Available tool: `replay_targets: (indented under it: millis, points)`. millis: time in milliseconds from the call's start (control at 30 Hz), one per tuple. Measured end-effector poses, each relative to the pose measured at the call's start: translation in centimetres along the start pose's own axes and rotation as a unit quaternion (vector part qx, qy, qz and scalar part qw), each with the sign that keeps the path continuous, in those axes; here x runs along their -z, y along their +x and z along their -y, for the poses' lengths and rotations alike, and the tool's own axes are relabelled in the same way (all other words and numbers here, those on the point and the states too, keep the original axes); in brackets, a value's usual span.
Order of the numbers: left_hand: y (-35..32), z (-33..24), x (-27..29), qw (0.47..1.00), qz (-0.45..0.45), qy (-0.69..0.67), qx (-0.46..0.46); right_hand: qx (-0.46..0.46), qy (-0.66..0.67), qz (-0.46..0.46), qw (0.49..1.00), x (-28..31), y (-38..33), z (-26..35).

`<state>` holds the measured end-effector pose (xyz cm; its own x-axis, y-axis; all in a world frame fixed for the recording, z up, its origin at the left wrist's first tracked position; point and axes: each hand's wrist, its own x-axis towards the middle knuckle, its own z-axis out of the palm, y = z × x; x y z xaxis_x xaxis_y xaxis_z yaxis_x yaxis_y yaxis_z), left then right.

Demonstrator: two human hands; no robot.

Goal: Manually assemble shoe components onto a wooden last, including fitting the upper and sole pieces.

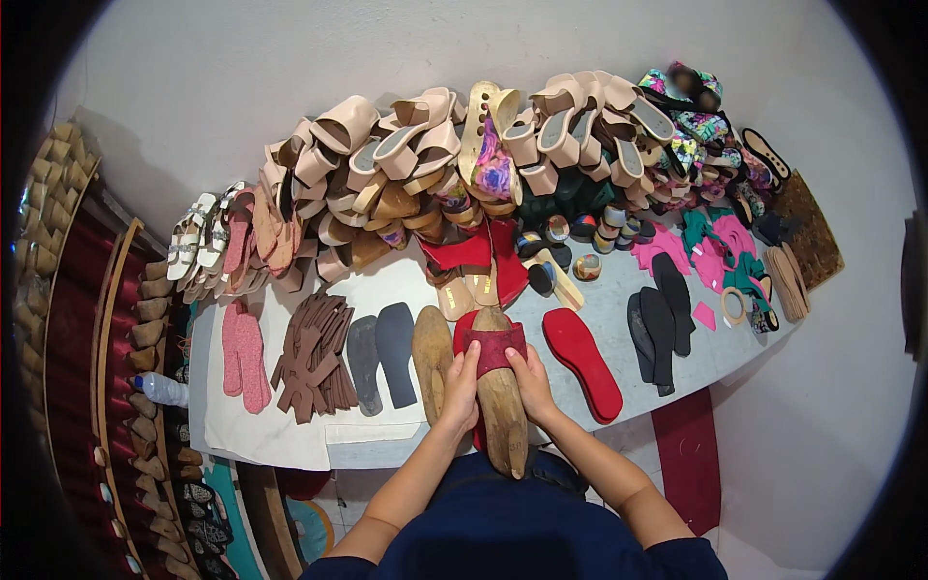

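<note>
At the table's near edge my left hand (463, 389) and my right hand (531, 383) grip a wooden shoe last (505, 420) from both sides. A dark red strap (496, 345) lies across the last near its far end, and both thumbs press on the strap's edges. Bright red material (463, 332) shows beside and beneath the last; how it joins the strap is hidden. Left of my hands lies a second wooden last (430, 353). To their right rests a red sole (583, 367). Several fingers are hidden behind the last.
Beige wedge sandals (416, 145) pile up along the back of the table (619, 290). Brown strap pieces (317, 360), grey soles (396, 353), pink soles (244, 358) and black soles (662, 329) lie nearer. Shelves of lasts (150, 333) stand at left, with a plastic bottle (162, 389).
</note>
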<state>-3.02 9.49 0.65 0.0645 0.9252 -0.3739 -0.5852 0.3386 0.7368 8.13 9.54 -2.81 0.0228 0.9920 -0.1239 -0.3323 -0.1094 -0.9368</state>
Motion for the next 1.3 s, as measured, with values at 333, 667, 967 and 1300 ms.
replay_targets:
  millis: [333,667,967,1300]
  points:
    - [0.4,-0.4,0.4,0.998,0.016,-0.054,0.04,0.029,-0.317,0.005,0.948,-0.9,-0.7,3.9]
    - [0.3,-0.4,0.9,0.999,-0.014,-0.039,0.018,-0.097,-0.236,0.11,0.961,0.2,0.0,3.7]
    - [0.8,0.1,1.5,0.991,0.035,-0.117,0.056,-0.176,0.25,0.144,0.941,1.4,-0.4,1.2]
    - [0.8,0.1,0.2,0.993,0.048,-0.079,0.076,-0.149,0.326,0.25,0.899,0.3,6.0,3.6]
